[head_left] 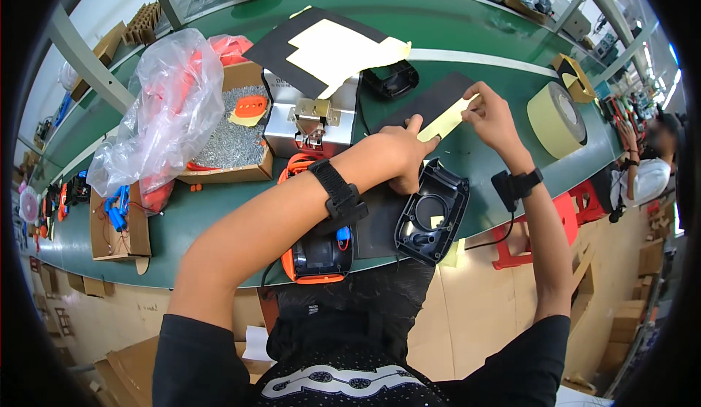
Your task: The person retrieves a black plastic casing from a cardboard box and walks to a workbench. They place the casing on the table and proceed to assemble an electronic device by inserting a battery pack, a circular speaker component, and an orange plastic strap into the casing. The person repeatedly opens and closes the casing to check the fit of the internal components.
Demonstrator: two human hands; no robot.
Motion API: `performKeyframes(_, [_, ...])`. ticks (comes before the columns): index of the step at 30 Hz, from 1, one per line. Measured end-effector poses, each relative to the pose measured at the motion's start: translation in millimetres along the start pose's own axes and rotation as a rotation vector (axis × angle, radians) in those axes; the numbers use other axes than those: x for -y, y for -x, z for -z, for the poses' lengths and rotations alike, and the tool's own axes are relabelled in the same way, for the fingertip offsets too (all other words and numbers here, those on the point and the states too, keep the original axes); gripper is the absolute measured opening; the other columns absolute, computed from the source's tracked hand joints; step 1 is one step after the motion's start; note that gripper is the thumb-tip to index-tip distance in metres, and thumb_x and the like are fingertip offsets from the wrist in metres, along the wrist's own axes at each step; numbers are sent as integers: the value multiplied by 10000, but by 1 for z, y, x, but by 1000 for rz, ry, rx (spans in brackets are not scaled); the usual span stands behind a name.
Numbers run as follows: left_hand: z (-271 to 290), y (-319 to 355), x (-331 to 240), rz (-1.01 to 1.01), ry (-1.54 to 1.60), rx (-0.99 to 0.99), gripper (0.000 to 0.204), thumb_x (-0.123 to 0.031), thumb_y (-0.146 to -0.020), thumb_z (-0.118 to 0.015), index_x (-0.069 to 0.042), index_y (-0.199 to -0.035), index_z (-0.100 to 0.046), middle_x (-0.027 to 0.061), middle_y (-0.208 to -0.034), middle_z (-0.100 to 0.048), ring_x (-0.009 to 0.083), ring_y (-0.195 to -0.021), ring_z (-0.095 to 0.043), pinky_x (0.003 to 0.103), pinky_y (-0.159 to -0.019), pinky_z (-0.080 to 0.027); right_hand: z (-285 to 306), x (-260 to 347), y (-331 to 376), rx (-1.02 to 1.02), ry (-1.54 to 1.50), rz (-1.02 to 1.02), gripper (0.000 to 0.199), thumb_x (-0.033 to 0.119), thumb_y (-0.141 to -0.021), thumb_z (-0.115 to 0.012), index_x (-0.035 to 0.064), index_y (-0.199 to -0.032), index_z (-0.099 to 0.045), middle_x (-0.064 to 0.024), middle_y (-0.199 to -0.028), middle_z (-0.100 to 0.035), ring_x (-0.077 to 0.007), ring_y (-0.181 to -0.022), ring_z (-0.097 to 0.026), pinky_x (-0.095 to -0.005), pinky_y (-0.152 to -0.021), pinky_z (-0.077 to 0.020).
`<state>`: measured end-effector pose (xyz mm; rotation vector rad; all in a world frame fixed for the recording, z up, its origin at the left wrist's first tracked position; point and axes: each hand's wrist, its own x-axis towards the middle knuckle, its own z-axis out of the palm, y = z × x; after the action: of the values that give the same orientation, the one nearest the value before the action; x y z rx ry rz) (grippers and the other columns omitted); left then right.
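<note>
A pale yellow strip of tape (447,120) stretches between my hands above a black sheet (420,106). My right hand (491,115) pinches its far right end between thumb and fingertips. At the strip's near left end, my left hand (401,155) has its fingers and thumb closed around it; the palm side is hidden. Just below my left hand lies a black plastic housing half (436,221) with a round ring inside. An orange and black housing (318,257) with a blue part in it sits beneath my left forearm.
A large tape roll (551,118) stands at the right. Behind my left arm are a metal device (310,118) and a carton of small metal parts (230,140). Yellow-backed black sheets (339,45) lie atop the device. A co-worker (650,166) sits far right near red stools (562,221).
</note>
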<state>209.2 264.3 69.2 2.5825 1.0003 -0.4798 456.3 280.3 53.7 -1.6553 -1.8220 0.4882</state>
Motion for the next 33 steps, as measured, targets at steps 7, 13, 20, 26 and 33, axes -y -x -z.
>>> performKeyframes(7, [-9, 46, 26, -84, 150, -348, 389, -193, -753, -756, 17, -1080, -743, 267, -1138, -654, 441, -995, -715, 489, -890, -581, 6, 70, 59, 17, -514, 22, 234, -50, -872, -769, -14, -1095, -705, -73, -980, -756, -145, -946, -737, -253, -816, -574])
performKeyframes(13, [-16, 90, 34, -105, 425, -337, 356, -193, -783, -739, -11, -1088, -770, 198, -1020, -744, 379, -973, -719, 446, -859, -566, -4, 110, 105, 41, -733, 46, 152, -50, -911, -768, -30, -1056, -725, -78, -980, -756, -123, -926, -715, -261, -863, -569])
performKeyframes(20, [-10, 151, 19, -312, 804, -412, 298, -88, -761, -707, -5, -1046, -738, 89, -929, -731, 222, -877, -702, 350, -831, -551, -3, 155, 147, -66, -687, 132, 140, -61, -891, -766, -6, -972, -667, -71, -974, -709, -121, -878, -682, -270, -804, -550])
performKeyframes(26, [-46, 187, 14, -250, 1176, -382, 340, -41, -849, -741, 18, -1178, -677, 70, -1088, -717, 137, -1054, -662, 307, -946, -519, -27, 197, 193, -93, -894, 26, 287, -40, -850, -822, 18, -1021, -599, -90, -959, -698, -113, -863, -660, -246, -749, -500])
performKeyframes(33, [-60, 205, -12, -56, 1446, -614, 417, -15, -888, -802, -3, -1284, -674, 68, -1144, -731, 150, -1088, -672, 318, -1003, -519, -54, 210, 207, -75, -1237, -120, 300, -53, -882, -789, 29, -1031, -543, -143, -965, -700, -115, -848, -642, -239, -759, -503])
